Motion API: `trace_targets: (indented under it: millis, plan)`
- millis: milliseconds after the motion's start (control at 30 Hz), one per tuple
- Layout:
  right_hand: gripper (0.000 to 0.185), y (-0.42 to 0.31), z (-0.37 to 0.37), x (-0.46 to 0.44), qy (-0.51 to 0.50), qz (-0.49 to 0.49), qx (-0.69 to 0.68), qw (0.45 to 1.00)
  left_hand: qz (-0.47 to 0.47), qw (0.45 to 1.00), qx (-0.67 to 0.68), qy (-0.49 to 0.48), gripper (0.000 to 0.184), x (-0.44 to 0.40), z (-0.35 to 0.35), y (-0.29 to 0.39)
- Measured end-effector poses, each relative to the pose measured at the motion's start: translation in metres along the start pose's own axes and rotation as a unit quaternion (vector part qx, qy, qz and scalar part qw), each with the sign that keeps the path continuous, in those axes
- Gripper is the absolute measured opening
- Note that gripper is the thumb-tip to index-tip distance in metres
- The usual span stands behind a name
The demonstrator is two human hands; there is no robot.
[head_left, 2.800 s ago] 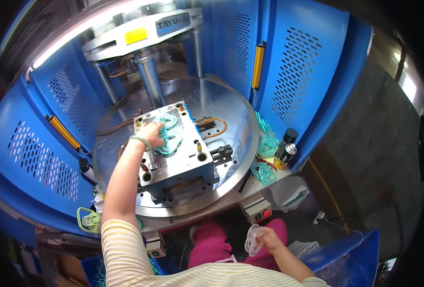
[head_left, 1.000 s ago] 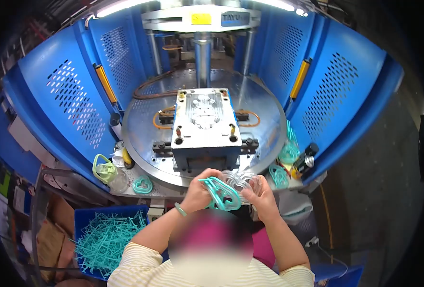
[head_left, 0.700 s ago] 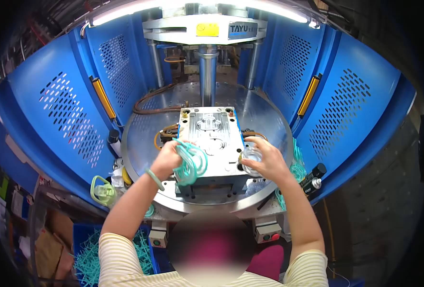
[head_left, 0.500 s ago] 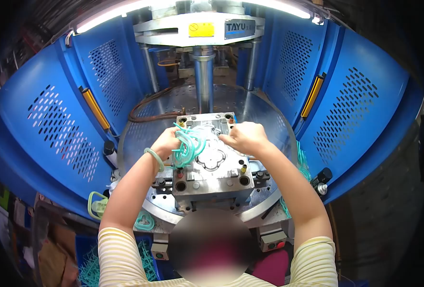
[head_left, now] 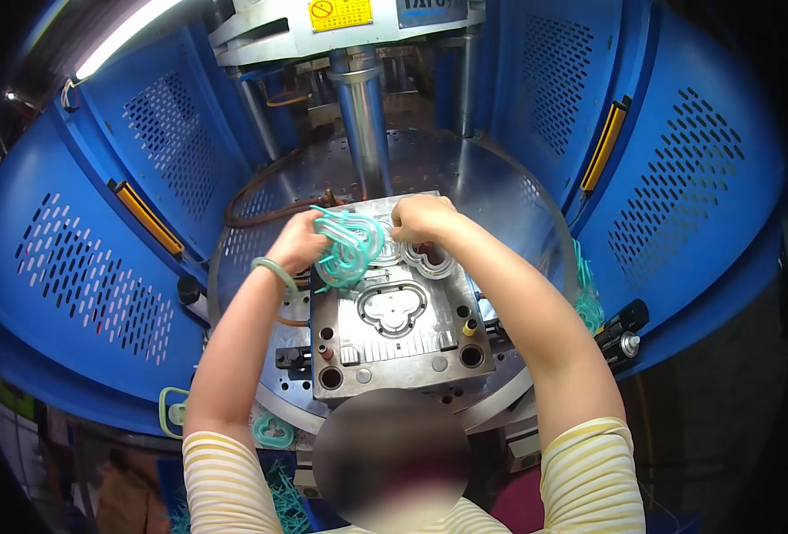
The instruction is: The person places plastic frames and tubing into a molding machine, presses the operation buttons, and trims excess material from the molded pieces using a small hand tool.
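Note:
My left hand (head_left: 300,242) is closed round a bunch of teal looped pieces (head_left: 351,251), held over the upper left part of the metal mould (head_left: 380,354). Over the mould's far half is my right hand (head_left: 422,219), its fingers pressed together and pointing down. Clear looped pieces (head_left: 429,263) show just below its fingers, against the mould face; what the fingertips grip is hidden. The near half of the mould shows a three-lobed cavity (head_left: 392,308) with nothing teal in it.
The mould stands on a round metal plate (head_left: 518,214) between blue perforated panels (head_left: 678,196). More teal pieces (head_left: 587,298) and spray cans (head_left: 623,343) are at the right. A teal looped piece (head_left: 272,431) lies front left, above a bin of teal sticks (head_left: 282,498).
The teal pieces have left the mould and are in my left hand. My right hand has carried the clear pieces from my lap to the mould, and lately further over its far half.

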State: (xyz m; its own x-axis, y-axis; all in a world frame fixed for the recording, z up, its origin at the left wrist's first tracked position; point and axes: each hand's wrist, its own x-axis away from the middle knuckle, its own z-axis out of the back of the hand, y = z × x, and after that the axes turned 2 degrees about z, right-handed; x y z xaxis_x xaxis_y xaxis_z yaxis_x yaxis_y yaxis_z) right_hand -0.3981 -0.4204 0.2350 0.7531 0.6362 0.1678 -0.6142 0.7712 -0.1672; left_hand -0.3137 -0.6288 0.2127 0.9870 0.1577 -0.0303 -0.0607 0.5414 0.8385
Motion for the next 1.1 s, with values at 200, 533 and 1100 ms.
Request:
trace_targets:
  millis: [200, 533, 1100]
  plan:
    - [0.029, 0.000, 0.000, 0.007, 0.021, 0.013, -0.029, 0.999, -0.078, 0.967, -0.091, -0.223, 0.022, 0.035, 0.034, 0.014]
    - [0.034, -0.002, 0.000, 0.007, 0.087, 0.037, 0.019, 0.995, -0.101, 0.961, -0.140, -0.218, 0.018, 0.044, 0.005, 0.011]
    - [0.035, -0.015, 0.000, 0.013, 0.067, 0.026, 0.082, 0.994, -0.142, 0.949, -0.199, -0.201, 0.060, 0.039, -0.003, 0.002]
